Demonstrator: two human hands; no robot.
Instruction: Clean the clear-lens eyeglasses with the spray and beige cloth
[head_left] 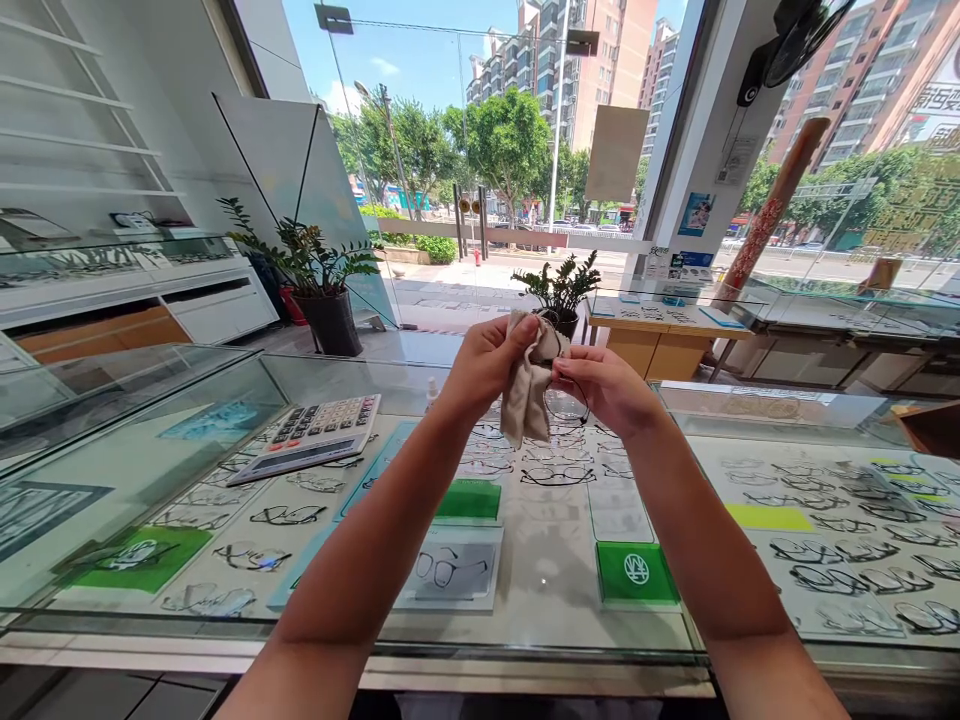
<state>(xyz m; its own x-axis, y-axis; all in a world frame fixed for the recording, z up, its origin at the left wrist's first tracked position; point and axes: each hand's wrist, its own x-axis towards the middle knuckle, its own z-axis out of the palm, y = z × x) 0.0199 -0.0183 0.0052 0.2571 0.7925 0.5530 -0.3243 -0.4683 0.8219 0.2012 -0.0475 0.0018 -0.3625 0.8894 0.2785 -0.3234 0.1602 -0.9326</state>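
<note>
My left hand (491,362) pinches a crumpled beige cloth (523,405), thumb on top, with the cloth's lower end hanging down. The cloth is folded about one side of a pair of thin-framed glasses (568,402). At the other side, my right hand (604,385) grips the glasses' frame between thumb and fingers. A dark round rim shows below the right fingers. The rest of the glasses is partly hidden by the cloth and fingers. Both hands are raised above a glass display counter (555,610).
Rows of eyeglasses (559,472) lie inside the counter. On its top, a large calculator (315,435) rests to the left, and a small spray bottle (432,392) stands behind my left forearm. Potted plants (334,315) and a glass door are beyond.
</note>
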